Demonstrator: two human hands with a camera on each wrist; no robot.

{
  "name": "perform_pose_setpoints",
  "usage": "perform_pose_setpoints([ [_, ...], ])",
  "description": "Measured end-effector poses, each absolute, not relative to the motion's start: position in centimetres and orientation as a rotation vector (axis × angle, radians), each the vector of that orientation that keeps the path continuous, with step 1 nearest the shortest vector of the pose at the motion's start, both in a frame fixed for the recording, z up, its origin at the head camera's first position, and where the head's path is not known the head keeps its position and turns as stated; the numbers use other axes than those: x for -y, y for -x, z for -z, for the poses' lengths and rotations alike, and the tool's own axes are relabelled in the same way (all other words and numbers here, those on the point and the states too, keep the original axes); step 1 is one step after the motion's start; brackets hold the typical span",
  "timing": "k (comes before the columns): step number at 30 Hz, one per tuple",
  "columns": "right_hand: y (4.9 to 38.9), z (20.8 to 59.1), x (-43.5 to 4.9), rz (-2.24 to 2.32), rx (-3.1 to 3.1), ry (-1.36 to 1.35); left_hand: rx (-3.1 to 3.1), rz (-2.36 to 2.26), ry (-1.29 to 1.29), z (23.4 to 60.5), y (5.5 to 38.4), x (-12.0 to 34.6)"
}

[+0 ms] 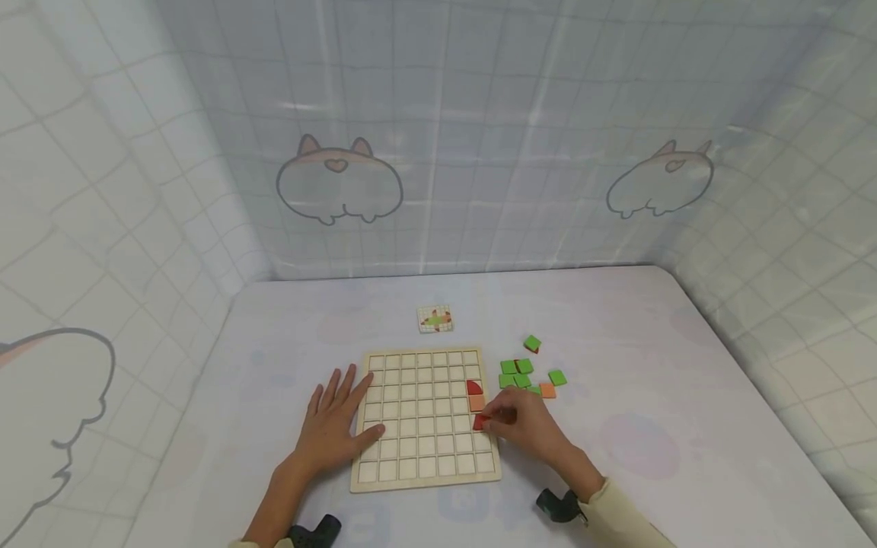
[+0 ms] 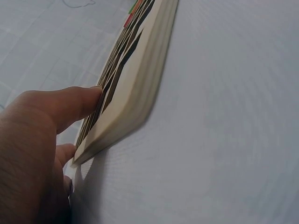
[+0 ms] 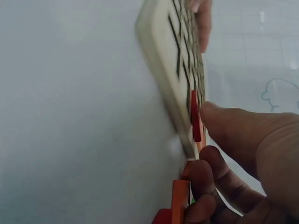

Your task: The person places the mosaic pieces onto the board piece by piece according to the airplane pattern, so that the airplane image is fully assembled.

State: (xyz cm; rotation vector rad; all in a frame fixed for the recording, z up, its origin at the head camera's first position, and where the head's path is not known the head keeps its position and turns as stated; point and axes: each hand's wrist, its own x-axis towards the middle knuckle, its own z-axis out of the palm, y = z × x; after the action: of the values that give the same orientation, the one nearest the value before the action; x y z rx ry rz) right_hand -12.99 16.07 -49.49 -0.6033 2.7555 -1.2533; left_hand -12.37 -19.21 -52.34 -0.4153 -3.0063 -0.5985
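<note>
A square wooden grid board [image 1: 409, 449] lies flat on the table. My left hand [image 1: 330, 426] is spread over its left edge, with thumb and fingertips on the frame and nearby cells; the left wrist view shows the thumb [image 2: 79, 102] on the grid. At the board's right side, my right hand [image 1: 527, 425] pinches a red tile [image 1: 479, 422] over a cell of the right column. Seen from the right wrist, the red tile [image 3: 195, 119] tilts at the thumb tip. Just above it in that column sit an orange tile [image 1: 476, 403] and a tile with a red quarter circle [image 1: 474, 387].
Several green tiles [image 1: 508, 367] lie loose right of the board, with an orange tile [image 1: 548, 390] among them. Behind the board is a small pattern card [image 1: 435, 313]. Light tiled-print curtains [image 1: 473, 183] stand round the back and sides of the table.
</note>
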Motion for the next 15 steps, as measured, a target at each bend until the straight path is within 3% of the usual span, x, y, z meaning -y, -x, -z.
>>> perform_pose_setpoints([
  [15, 13.16, 49.98, -15.51, 0.926, -2.919, 0.829, 3.003, 0.588, 0.415, 52.70, 12.52, 19.07],
])
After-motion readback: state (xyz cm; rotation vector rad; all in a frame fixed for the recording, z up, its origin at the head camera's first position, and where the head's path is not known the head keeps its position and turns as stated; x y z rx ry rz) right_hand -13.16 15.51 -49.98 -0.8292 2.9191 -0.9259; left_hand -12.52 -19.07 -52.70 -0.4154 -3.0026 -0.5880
